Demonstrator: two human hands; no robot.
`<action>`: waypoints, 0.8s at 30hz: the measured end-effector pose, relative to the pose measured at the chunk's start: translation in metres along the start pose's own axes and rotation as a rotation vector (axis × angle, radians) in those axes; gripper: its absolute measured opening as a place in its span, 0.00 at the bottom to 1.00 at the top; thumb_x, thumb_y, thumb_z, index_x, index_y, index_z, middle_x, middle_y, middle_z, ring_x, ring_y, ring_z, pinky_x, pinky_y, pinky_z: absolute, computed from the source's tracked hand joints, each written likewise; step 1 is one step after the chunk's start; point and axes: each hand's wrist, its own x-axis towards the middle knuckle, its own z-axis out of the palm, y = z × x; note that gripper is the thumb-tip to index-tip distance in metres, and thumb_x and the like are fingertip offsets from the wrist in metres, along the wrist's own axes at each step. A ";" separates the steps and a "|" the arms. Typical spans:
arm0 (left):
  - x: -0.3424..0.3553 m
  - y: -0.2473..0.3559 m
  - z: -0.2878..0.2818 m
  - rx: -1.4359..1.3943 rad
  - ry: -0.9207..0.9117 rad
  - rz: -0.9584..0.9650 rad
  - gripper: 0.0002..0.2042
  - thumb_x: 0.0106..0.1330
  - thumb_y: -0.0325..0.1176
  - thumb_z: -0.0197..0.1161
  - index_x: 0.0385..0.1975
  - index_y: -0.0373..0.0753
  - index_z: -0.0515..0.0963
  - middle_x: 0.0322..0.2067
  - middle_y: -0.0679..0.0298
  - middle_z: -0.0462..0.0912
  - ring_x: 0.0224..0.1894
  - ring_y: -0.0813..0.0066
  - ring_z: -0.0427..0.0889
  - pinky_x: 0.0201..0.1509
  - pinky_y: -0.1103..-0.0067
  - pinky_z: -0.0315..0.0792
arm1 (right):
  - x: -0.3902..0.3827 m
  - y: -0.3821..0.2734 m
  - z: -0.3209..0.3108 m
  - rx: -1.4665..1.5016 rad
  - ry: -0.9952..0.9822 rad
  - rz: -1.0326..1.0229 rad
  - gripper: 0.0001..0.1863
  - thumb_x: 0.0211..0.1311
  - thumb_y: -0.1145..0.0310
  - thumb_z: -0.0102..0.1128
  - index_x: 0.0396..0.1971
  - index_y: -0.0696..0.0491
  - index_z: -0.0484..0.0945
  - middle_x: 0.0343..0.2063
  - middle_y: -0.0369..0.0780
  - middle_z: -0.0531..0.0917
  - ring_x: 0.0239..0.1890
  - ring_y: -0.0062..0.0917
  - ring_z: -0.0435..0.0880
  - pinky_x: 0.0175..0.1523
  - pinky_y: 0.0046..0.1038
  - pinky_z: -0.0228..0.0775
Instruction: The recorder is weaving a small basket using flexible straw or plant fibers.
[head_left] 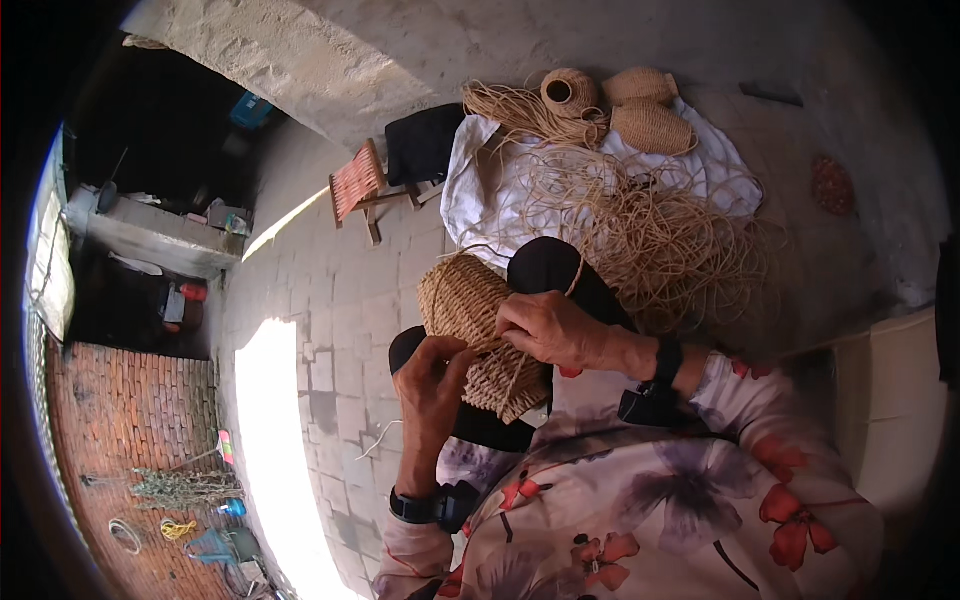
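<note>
A half-woven straw basket (462, 297) lies tilted across my lap, its tan cords twisted in close rows. My right hand (553, 328) is closed over its right side, gripping a straw cord (577, 272) that rises in a loop above the knuckles. On the basket's left side, my left hand (432, 378) has thumb and forefinger brought together in a pinch near the weave; what lies between the tips is too small to make out. Loose strands cross the basket's lower part below my right hand.
Ahead, a tangled heap of straw cord (650, 230) spills over a white cloth (475, 205). Several finished woven vessels (652, 128) and a cord bundle (520, 112) lie behind. A small folding stool (358, 185) stands left, beside a black cushion (425, 145). A brick wall (130, 420) is far left.
</note>
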 end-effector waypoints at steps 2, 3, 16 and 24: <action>0.000 -0.004 -0.003 0.034 -0.016 0.006 0.05 0.57 0.24 0.64 0.32 0.32 0.78 0.22 0.66 0.79 0.23 0.85 0.74 0.27 0.85 0.69 | -0.003 0.006 0.008 -0.060 0.017 -0.017 0.06 0.51 0.76 0.58 0.27 0.56 0.70 0.24 0.41 0.77 0.30 0.38 0.79 0.34 0.34 0.72; 0.000 -0.005 -0.004 0.067 -0.031 0.012 0.05 0.56 0.24 0.64 0.31 0.32 0.77 0.23 0.65 0.79 0.23 0.83 0.75 0.28 0.84 0.70 | -0.004 0.008 0.011 -0.121 0.033 -0.035 0.06 0.51 0.76 0.59 0.27 0.55 0.71 0.24 0.40 0.76 0.29 0.35 0.80 0.34 0.31 0.72; -0.010 -0.005 0.008 0.246 -0.002 0.289 0.05 0.55 0.24 0.65 0.29 0.33 0.77 0.23 0.62 0.80 0.24 0.79 0.78 0.29 0.82 0.71 | -0.017 -0.002 0.007 -0.373 -0.099 -0.243 0.04 0.47 0.72 0.53 0.25 0.53 0.72 0.26 0.39 0.72 0.33 0.31 0.76 0.38 0.32 0.71; -0.003 -0.009 0.020 0.445 0.075 0.416 0.04 0.54 0.23 0.62 0.25 0.38 0.73 0.23 0.56 0.78 0.25 0.56 0.80 0.27 0.70 0.73 | -0.026 0.002 0.002 -0.353 -0.038 -0.183 0.13 0.45 0.74 0.57 0.35 0.51 0.79 0.28 0.36 0.74 0.34 0.29 0.73 0.48 0.32 0.61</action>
